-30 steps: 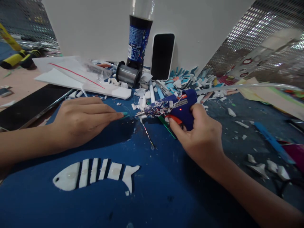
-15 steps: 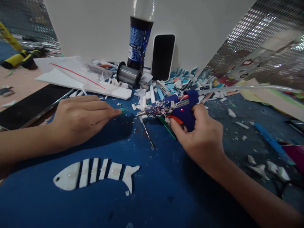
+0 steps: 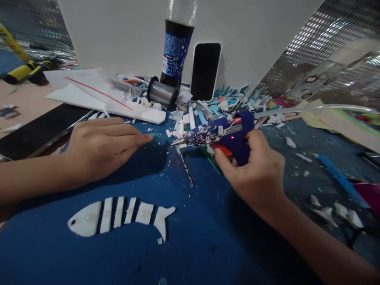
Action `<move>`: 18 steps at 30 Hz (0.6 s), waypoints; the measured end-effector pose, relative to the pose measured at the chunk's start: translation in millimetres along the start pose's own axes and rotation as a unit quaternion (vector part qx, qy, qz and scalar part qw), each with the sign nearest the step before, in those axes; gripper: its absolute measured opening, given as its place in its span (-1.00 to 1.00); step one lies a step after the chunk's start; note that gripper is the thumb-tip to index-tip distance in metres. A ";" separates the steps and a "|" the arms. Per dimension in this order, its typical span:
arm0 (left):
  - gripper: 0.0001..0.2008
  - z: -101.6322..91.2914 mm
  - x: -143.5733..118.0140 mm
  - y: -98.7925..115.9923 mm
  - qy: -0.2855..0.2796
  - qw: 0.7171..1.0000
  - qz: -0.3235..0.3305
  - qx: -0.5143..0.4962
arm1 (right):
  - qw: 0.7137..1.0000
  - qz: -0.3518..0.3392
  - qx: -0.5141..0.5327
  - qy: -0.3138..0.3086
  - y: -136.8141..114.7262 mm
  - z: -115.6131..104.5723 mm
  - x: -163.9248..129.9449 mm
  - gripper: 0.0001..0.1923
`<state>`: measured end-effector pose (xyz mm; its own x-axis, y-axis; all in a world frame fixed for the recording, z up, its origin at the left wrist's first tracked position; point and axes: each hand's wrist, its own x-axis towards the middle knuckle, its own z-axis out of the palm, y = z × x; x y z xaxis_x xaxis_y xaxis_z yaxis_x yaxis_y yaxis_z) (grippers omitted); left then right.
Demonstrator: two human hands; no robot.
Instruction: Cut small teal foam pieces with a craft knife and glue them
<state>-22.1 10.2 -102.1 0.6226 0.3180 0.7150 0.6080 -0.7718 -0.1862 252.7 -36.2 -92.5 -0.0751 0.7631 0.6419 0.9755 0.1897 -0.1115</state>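
Observation:
My right hand (image 3: 258, 166) is wrapped round the handle of a blue glue gun (image 3: 234, 138), its thumb by the orange trigger. The gun's metal nozzle points left, and its barrel is speckled with scraps. A clear glue stick (image 3: 314, 107) runs out of its back. Between the fingertips of my left hand (image 3: 103, 148) is a small greenish, see-through piece (image 3: 154, 136), just left of the nozzle and apart from it. Nearer me lies a white fish shape (image 3: 86, 219) cut into several separate pieces, with clear round spots on some.
White and teal scraps (image 3: 213, 107) are heaped at the back, around a cola bottle (image 3: 177, 51), a spool (image 3: 162, 93) and an upright phone (image 3: 205, 71). A blue strip (image 3: 341, 178) lies at right. Yellow-black tool handles (image 3: 20, 72) sit far left.
My right hand and the glue gun have shifted slightly right, drawing the nozzle a little away from my left fingertips. My left hand stays nearly still. The fish pieces have not moved.

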 end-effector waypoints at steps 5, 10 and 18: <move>-0.93 1.3 0.2 -0.2 0.009 1.000 0.000 -0.002 | 0.998 0.061 0.011 0.006 1.7 -1.0 3.4 -0.69; -0.93 0.5 2.3 1.8 0.016 1.000 0.010 -0.010 | 0.998 0.057 -0.002 0.014 3.9 1.2 3.0 -0.68; -0.93 -0.4 0.8 2.0 0.021 1.000 0.010 -0.004 | 0.998 -0.036 -0.020 0.041 1.1 -3.1 0.8 -0.73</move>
<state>-20.6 8.6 -101.6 0.6138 0.2796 0.7383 0.5920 -0.7817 -0.1961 254.3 -37.3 -89.7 -0.1305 0.6952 0.7069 0.9756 0.2171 -0.0333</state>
